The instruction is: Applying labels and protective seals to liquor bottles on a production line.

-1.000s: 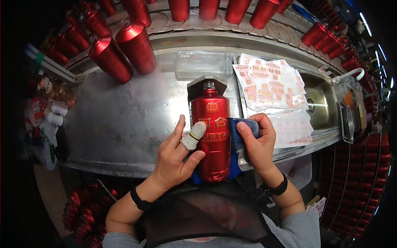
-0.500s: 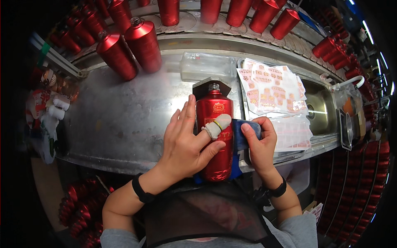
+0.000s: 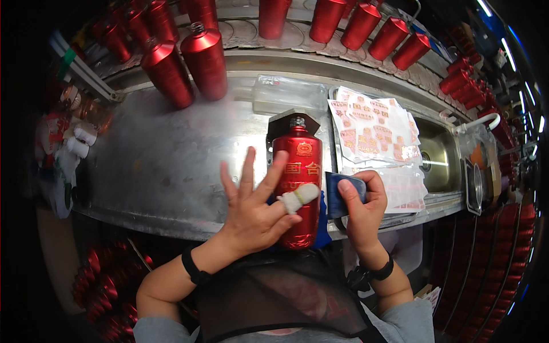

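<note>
A shiny red bottle (image 3: 302, 220) with gold lettering lies before me, its bare threaded neck pointing away, on a dark holder (image 3: 278, 124) with blue material at its sides. My left hand (image 3: 251, 214) is at the bottle's left side, fingers spread. Its index finger, wrapped in white cloth (image 3: 297, 198) with a thin yellow band, rests on or just over the bottle's front. In my right hand (image 3: 366, 208), a flat blue scraper (image 3: 337, 194) is pinched between thumb and fingers, beside the bottle's right edge and apart from it.
Two red bottles (image 3: 204, 63) stand at the metal table's back left. Beyond, more bottles (image 3: 329, 20) line a slatted conveyor (image 3: 251, 34). A clear plastic box (image 3: 289, 94) lies behind the holder. Printed label sheets (image 3: 377, 131) are stacked right, beside a sink (image 3: 443, 154) with a white faucet (image 3: 480, 123).
My left fingers have spread and lifted away from the bottle's side, uncovering more gold lettering. The scraper has drawn slightly right, off the bottle. Bottles on the conveyor have shifted right.
</note>
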`<state>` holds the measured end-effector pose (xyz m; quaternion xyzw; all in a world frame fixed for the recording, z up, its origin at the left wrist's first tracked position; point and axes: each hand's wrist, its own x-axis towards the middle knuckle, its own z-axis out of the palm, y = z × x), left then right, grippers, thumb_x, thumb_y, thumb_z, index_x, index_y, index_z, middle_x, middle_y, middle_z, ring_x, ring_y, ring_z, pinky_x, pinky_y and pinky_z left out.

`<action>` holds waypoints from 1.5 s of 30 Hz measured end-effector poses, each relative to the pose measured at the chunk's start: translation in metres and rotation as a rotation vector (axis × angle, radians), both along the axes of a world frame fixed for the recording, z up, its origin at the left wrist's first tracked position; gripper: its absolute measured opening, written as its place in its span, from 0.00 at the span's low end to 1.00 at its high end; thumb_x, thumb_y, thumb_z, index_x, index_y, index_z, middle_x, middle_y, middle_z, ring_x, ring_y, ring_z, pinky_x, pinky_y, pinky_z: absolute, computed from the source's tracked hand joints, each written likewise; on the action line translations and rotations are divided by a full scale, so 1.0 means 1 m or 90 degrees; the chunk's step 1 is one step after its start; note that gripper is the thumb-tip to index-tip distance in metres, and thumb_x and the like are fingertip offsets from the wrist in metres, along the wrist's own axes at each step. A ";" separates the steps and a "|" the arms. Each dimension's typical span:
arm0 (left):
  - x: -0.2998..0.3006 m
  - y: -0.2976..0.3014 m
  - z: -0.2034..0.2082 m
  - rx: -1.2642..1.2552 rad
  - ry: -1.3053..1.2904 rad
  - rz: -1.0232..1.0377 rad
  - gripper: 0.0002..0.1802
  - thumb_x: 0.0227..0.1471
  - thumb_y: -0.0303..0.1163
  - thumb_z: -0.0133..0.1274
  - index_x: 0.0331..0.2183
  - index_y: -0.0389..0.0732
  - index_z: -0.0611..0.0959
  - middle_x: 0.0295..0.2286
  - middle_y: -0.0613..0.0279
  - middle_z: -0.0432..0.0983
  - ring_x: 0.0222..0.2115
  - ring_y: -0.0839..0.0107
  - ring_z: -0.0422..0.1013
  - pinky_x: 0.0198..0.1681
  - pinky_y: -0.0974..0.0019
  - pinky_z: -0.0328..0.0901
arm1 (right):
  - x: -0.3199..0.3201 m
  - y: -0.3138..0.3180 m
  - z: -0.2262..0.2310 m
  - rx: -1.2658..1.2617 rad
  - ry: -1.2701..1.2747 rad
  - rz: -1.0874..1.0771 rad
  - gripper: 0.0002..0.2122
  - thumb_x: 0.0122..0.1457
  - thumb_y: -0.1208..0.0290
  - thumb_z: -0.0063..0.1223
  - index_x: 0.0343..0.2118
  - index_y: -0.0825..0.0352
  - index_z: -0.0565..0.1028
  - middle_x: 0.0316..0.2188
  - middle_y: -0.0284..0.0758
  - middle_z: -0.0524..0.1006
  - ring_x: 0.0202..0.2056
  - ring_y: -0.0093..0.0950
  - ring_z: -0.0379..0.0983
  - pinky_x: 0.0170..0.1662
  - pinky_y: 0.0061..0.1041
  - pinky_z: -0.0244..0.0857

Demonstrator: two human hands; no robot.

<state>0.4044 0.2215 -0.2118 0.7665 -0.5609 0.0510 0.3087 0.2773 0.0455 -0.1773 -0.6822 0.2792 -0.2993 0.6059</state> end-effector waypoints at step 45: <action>0.019 0.002 -0.030 -0.220 0.377 0.066 0.30 0.64 0.43 0.40 0.58 0.31 0.70 0.64 0.40 0.51 0.64 0.50 0.52 0.65 0.55 0.48 | -0.066 -0.161 -0.030 -0.523 0.558 0.043 0.15 0.48 0.66 0.62 0.39 0.66 0.76 0.40 0.41 0.75 0.34 0.41 0.76 0.37 0.38 0.70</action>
